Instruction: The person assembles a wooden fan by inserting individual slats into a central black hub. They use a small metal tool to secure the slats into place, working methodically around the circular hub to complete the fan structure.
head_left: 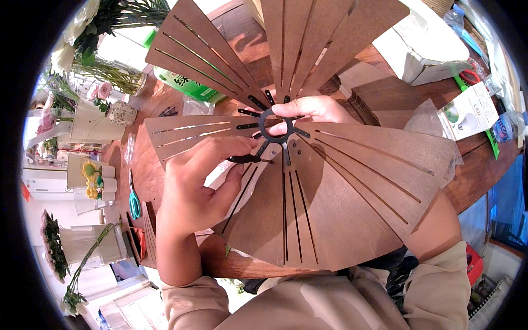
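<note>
Brown slotted panels spread like a fan around a black ring with short arms, and the whole thing was held up over a wooden worktop, close in front of the person. The right hand came from behind the panels and was clamped on the ring, its thumb lying over the upper edge. The left hand was at the ring's lower left, thumb and forefinger near one dark arm; from where I stood I couldn't tell whether they had closed on it.

Plenty of containers stood about. A green bottle lay partly behind a panel, a clear plastic bag beside it. To the left, pink roses showed just above a pale tub, next to a speckled round pot. Lower down, yellow sunflowers stood against small white pots, and a green stem crossed in front of a pale bucket. Teal-handled scissors lay nearby. At the far right were a white box, a small carton picturing a bulb, contents hidden, and a clear bottle.
</note>
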